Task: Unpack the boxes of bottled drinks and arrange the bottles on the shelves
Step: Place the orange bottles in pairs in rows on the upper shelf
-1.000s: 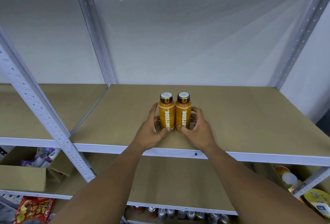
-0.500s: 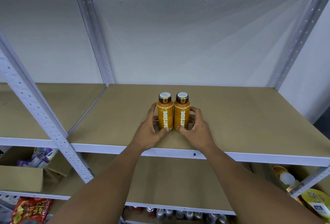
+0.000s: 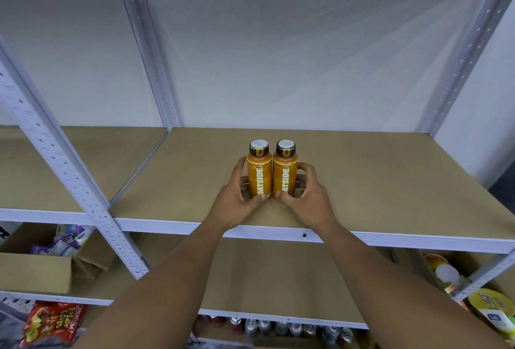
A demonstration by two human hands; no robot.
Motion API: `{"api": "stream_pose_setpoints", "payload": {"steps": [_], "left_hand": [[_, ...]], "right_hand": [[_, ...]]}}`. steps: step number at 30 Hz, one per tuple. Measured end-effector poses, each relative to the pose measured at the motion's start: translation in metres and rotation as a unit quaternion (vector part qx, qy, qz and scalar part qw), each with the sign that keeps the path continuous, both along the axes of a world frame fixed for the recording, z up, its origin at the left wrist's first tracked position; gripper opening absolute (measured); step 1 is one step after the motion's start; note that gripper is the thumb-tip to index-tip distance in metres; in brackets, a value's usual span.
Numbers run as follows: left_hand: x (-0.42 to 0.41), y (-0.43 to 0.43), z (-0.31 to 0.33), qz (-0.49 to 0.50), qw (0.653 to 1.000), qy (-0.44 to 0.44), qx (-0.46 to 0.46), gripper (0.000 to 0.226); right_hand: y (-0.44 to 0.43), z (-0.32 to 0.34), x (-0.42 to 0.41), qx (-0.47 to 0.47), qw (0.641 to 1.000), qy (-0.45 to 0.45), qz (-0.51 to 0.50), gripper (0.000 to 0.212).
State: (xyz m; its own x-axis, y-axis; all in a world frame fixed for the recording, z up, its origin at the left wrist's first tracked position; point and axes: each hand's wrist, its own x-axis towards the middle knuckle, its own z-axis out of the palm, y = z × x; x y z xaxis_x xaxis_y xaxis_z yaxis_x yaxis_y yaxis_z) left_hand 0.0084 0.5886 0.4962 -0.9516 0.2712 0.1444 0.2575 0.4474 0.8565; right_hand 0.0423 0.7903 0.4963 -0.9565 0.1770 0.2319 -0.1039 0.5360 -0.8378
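Two orange bottles with brown caps stand upright and touching, side by side, near the front of the brown shelf board (image 3: 376, 181). My left hand (image 3: 237, 198) grips the left bottle (image 3: 259, 171), fingers behind it and thumb at its base. My right hand (image 3: 308, 195) grips the right bottle (image 3: 284, 173) the same way, fingers curled round its far side.
White metal uprights (image 3: 67, 170) frame the shelf bay; another brown board lies to the left. Below are a cardboard box (image 3: 33, 273) with packets, a red snack bag (image 3: 53, 323), a row of cans (image 3: 292, 327) and packaged goods (image 3: 490, 312) at the lower right.
Both hands stay on the two bottles; the pair has barely shifted on the shelf. The view has drifted slightly.
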Motion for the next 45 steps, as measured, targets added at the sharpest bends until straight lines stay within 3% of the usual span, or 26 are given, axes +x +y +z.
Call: {"api": "stream_pose_setpoints", "payload": {"steps": [6,11,17,23,45], "left_hand": [[-0.003,-0.002,0.008,-0.006,1.0,0.0,0.008,0.113],[-0.007,-0.006,0.043,-0.006,0.998,0.055,-0.004,0.109],[-0.02,-0.006,0.065,-0.043,0.99,0.108,-0.073,0.088],[-0.025,-0.014,0.063,-0.046,0.99,0.109,-0.07,0.081],[-0.135,-0.159,0.051,0.042,0.993,0.1,-0.055,0.079]], "right_hand": [[0.0,0.005,0.003,-0.031,0.999,-0.001,0.009,0.091],[0.007,0.033,-0.002,-0.009,0.999,0.032,0.025,0.098],[0.013,0.066,-0.014,0.09,0.992,0.03,0.08,0.085],[0.005,0.064,-0.02,0.083,0.993,0.033,0.072,0.081],[-0.15,0.039,-0.159,0.078,0.987,0.104,0.097,0.077]]}}
